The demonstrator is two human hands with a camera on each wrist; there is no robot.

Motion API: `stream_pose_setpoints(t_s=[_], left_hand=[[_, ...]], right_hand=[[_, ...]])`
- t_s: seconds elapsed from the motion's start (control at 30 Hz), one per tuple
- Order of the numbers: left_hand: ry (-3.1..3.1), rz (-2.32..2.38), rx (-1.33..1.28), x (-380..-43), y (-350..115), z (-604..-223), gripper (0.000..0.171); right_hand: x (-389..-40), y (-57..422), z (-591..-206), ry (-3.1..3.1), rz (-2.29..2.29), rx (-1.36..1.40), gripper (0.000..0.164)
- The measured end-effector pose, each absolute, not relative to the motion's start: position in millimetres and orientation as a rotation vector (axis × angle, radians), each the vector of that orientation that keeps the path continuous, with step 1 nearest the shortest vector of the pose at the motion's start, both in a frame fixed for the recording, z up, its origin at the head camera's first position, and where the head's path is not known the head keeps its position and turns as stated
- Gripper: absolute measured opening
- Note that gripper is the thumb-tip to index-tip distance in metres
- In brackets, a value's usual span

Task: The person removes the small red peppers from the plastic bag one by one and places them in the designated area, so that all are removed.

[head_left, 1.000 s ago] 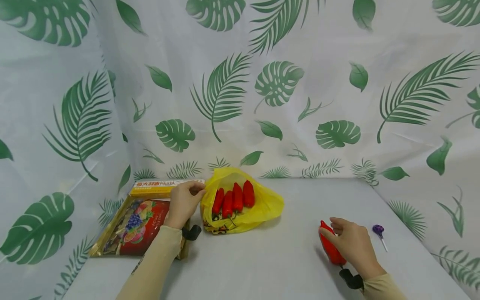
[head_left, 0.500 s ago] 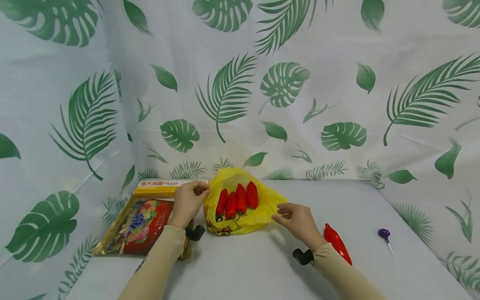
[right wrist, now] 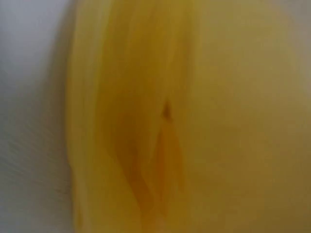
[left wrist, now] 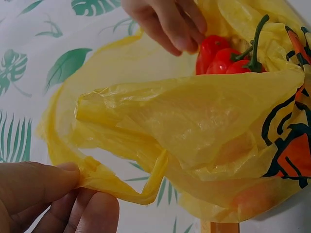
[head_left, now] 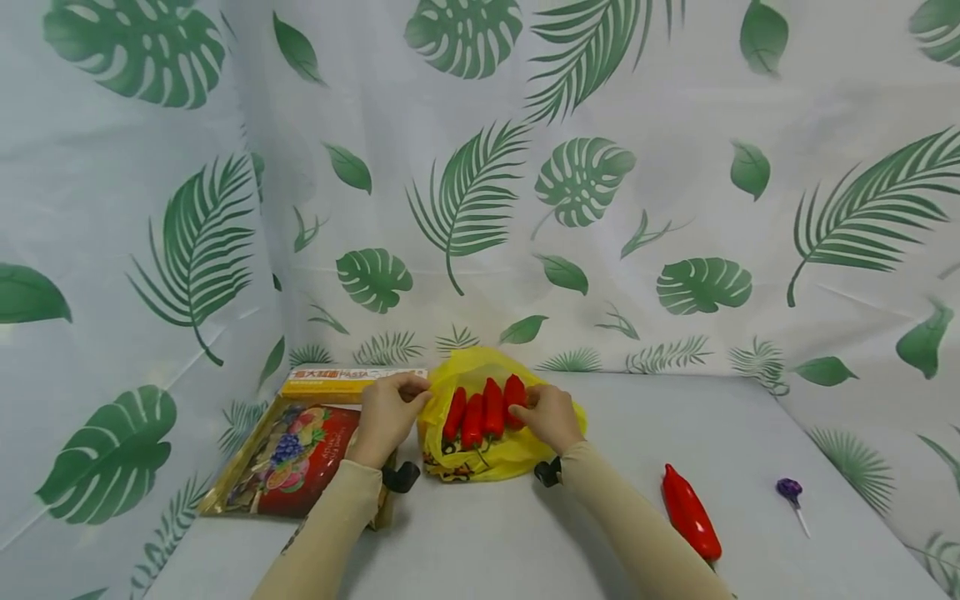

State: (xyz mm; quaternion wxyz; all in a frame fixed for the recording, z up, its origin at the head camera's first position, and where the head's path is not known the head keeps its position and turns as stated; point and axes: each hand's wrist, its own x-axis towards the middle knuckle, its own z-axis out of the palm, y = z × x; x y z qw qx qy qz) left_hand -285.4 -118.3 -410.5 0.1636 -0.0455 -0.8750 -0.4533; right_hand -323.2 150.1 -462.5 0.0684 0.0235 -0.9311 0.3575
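Observation:
In the head view, a yellow plastic bag [head_left: 555,454] lies with its mouth facing me, several red chili peppers [head_left: 492,407] inside. My left hand [head_left: 388,417] pinches the bag's left edge; the left wrist view shows the thumb and fingers [left wrist: 41,187] on a twisted strip of yellow plastic [left wrist: 146,191]. My right hand [head_left: 553,417] reaches into the mouth, its thumb overlapping the rightmost pepper [head_left: 514,390]. In the left wrist view its fingertips are right at a pepper [left wrist: 210,47]; I cannot tell whether they grip it. The right wrist view shows only blurred yellow plastic [right wrist: 233,116].
Another red chili pepper [head_left: 690,512] lies on the white table [head_left: 480,542] at right, with a purple lollipop [head_left: 790,492] beyond it. At left are a red fruit-print bag [head_left: 300,467] in an open box and a yellow pasta box [head_left: 322,386] behind. Leaf-print cloth [head_left: 585,317] hangs around.
My right hand let go of the pepper on the right side of the table and moved left into the yellow bag's mouth. My left hand stayed at the bag's edge. The head view shifted slightly.

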Motion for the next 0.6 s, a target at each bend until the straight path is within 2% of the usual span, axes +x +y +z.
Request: stream_pose_setpoints(t_s=[0.07, 0.2, 0.3, 0.6], left_hand=[[-2.492, -1.292, -0.133, -285.8, -118.5, -411.6, 0.009], [-2.512, -1.301, -0.127, -285.0, -118.0, -414.9, 0.009], [-2.529, -1.312, -0.118, -283.6, -117.9, -417.1, 0.009], [-2.497, -1.299, -0.139, -287.5, -120.3, -412.6, 0.009]], right_hand=[[-331.3, 145.8, -465.4, -2.819, 1.066, 0.021, 0.050], [-342.7, 138.7, -474.1, -2.851, 1.023, -0.058, 0.035], [-347.4, 134.6, -479.7, -2.864, 1.023, -0.103, 0.030], [-356.4, 128.3, -473.6, -2.838, 1.049, -0.178, 0.035]])
